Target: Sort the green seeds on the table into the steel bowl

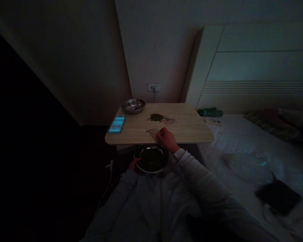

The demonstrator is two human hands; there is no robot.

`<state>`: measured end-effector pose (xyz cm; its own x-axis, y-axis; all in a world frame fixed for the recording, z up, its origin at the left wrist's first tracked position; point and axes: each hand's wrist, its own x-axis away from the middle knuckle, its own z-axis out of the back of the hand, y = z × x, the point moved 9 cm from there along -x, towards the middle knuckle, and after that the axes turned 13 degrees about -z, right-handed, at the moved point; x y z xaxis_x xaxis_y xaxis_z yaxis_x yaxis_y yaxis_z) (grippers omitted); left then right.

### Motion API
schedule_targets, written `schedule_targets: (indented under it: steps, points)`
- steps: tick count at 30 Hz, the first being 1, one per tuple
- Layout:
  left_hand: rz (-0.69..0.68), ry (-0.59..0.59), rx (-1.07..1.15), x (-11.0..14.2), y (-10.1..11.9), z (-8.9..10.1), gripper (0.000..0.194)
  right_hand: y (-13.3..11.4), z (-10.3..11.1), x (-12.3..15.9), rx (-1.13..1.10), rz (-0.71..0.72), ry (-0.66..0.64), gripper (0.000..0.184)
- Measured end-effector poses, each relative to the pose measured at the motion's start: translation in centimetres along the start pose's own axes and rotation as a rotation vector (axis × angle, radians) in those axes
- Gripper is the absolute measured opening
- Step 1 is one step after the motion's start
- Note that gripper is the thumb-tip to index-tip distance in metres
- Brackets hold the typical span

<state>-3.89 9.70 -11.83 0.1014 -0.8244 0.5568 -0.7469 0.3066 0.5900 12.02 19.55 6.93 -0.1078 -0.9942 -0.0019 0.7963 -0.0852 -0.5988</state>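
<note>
Below the front edge of the small wooden table (189,129), my left hand (134,164) grips the rim of a metal bowl (151,171). Dark greenish contents fill the bottom of this bowl. My right hand (168,139) is over the table's front edge, its fingers pinched on a thin pale flat piece (154,133) that rests against the tabletop. What this piece is made of cannot be made out. A few grains lie beside its left edge. Farther back on the table is a pile of small green-brown grains (156,117), with loose ones scattered to its right.
A second metal bowl (133,107) stands at the table's back left corner, with a lit phone (116,124) in front of it. To the right is a bed (217,144) holding a green bottle (210,112), a remote control (213,121) and a dark flat object (279,196).
</note>
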Motion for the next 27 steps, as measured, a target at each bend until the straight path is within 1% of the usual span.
schedule_targets:
  steps: [3,5,12,16,20,24,27]
  points:
    - [0.045,0.037,-0.011,0.5,-0.3,-0.1,0.034,0.1,0.0,0.0,0.002,-0.012,-0.015,0.019]
    - [0.051,0.046,-0.013,0.7,-0.3,-0.2,0.037,0.0,0.0,0.0,-0.005,-0.013,-0.013,0.019]
    - [0.030,0.010,-0.008,0.8,-0.2,-0.3,0.039,0.2,0.2,-0.3,-0.015,-0.021,0.034,0.018]
    - [0.034,0.047,-0.013,1.0,-0.1,-0.2,0.040,0.3,0.2,-0.4,-0.008,-0.042,0.038,0.018]
    - [0.051,0.088,-0.026,1.8,0.2,-0.7,0.041,0.4,0.5,-0.3,0.003,-0.062,0.041,0.019]
    - [0.030,0.136,-0.019,2.5,0.6,-1.2,0.047,0.8,0.8,-0.6,0.007,-0.077,0.048,0.020]
    - [0.020,0.130,-0.007,2.7,0.6,-1.4,0.049,1.4,1.1,-1.1,0.003,-0.100,0.064,0.019]
